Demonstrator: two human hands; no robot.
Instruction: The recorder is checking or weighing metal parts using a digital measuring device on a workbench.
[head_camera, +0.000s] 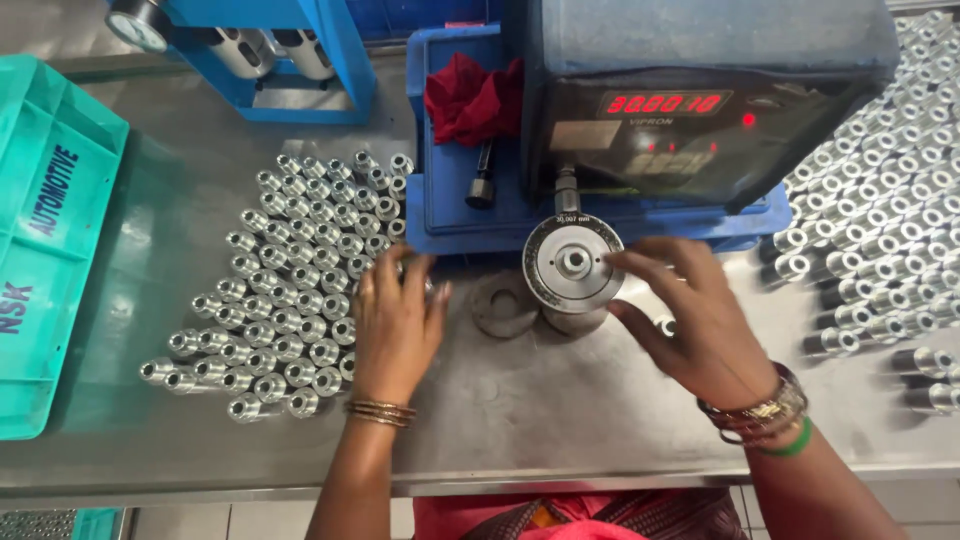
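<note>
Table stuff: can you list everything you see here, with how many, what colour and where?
metal sleeves: too many to count, silver, standing in a cluster left of centre
more metal sleeves: many, silver, right side
round gauge disc: one, silver, centre
flat ring: one, grey, beside the disc
gauge box with red digits: one, dark, top centre
tray: one, blue, under the box
cloth: one, red, in the tray
crate: one, teal, far left
stand: one, blue, top left
steel table: one, grey
left hand: on a sleeve at the cluster's edge
right hand: fingertips at the disc
</note>
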